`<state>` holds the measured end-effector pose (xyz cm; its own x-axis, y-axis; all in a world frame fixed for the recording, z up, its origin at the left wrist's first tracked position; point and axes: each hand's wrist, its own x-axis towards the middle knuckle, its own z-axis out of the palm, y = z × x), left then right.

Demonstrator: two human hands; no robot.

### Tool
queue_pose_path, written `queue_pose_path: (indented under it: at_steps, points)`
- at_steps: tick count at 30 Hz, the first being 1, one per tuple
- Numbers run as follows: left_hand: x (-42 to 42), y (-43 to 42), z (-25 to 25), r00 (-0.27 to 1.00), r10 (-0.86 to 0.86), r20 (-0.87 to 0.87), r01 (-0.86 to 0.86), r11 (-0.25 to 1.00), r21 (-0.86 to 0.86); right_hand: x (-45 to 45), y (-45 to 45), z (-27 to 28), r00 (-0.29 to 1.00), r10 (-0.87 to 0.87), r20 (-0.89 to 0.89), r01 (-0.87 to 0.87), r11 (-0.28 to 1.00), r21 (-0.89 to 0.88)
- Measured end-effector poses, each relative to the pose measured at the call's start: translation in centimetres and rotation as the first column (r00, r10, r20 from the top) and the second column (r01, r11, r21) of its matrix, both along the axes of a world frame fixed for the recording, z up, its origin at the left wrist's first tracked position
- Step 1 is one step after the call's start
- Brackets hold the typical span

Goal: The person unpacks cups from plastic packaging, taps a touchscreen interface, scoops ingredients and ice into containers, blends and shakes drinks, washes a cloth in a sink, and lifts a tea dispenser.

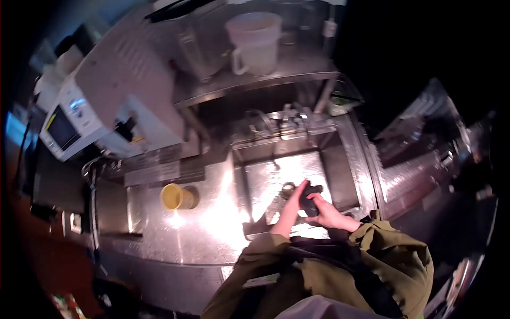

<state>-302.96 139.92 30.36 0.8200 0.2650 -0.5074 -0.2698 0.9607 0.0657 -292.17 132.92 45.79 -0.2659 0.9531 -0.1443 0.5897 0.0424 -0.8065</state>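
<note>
Over the steel sink [348,175] I hold a small black object [309,199] between my two hands; its kind is not clear in the dim, blurred view. My left hand [295,206] lies along its left side, with the fingers closed against it and partly hidden. From the right, my right hand [325,211] grips its lower part, thumb and fingers pressed to it. The drain [288,186] shows in the sink floor just left of the object. Behind the basin stands the faucet [287,119].
A yellow cup [172,196] lies or stands tilted on the steel counter [159,234] to the left. A machine with a screen [64,127] is at far left. On the shelf [297,73] above sits a white pitcher [257,50]. Metal racks [425,119] stand at right.
</note>
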Motion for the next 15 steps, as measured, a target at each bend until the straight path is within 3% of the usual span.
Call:
queue_pose_path:
  at_steps: [4, 5, 6, 7, 8, 9, 10, 11, 12, 14, 15]
  points:
    - [-1.8, -1.7, 1.3, 0.995, -0.009, -0.095, 0.016, 0.998, 0.067, 0.9, -2.0, 1.5, 0.998, -0.017, 0.068, 0.012, 0.998, 0.065]
    - [-2.1, -1.4, 1.2, 0.994, -0.009, -0.109, 0.019, 0.996, 0.091, 1.0, -1.6, 3.1, 0.998, -0.004, 0.057, 0.001, 0.998, 0.057]
    - [-1.9, -1.2, 1.3, 0.994, -0.017, -0.105, 0.028, 0.994, 0.106, 1.4, -0.8, 3.3, 0.987, -0.017, 0.159, 0.024, 0.999, -0.041]
    - [-1.7, -1.0, 1.4, 0.994, -0.024, -0.106, 0.037, 0.991, 0.128, 1.8, -0.2, 3.6, 0.960, -0.088, 0.266, 0.072, 0.995, 0.071]
    - [-1.4, -1.1, 1.5, 0.994, -0.030, -0.105, 0.044, 0.989, 0.138, 1.7, 0.4, 2.7, 0.955, -0.271, 0.116, 0.217, 0.913, 0.346]
    - [-1.4, -0.8, 1.5, 0.994, -0.035, -0.106, 0.050, 0.988, 0.146, 2.5, 1.6, 1.1, 0.928, -0.304, 0.216, 0.216, 0.911, 0.350]
    - [-1.6, -0.4, 1.4, 0.993, -0.031, -0.114, 0.048, 0.987, 0.154, 2.0, 2.8, -1.8, 0.906, -0.423, -0.019, 0.352, 0.726, 0.590]
    - [-1.9, -0.3, 1.3, 0.992, -0.029, -0.123, 0.048, 0.987, 0.151, 1.4, 3.4, -2.7, 0.881, -0.417, -0.224, 0.473, 0.786, 0.397]
    - [-2.1, -0.7, 1.2, 0.990, -0.023, -0.137, 0.044, 0.988, 0.148, 0.8, 3.4, -1.0, 0.797, -0.431, -0.422, 0.508, 0.857, 0.084]
    - [-3.6, -2.0, 1.2, 0.983, -0.008, -0.184, 0.031, 0.992, 0.119, 1.4, 4.2, -1.3, 0.831, -0.265, -0.489, 0.305, 0.952, 0.003]
    - [-3.7, -2.2, 1.2, 0.980, -0.007, -0.198, 0.029, 0.994, 0.109, 1.8, 4.0, -0.1, 0.817, -0.293, -0.496, 0.269, 0.956, -0.121]
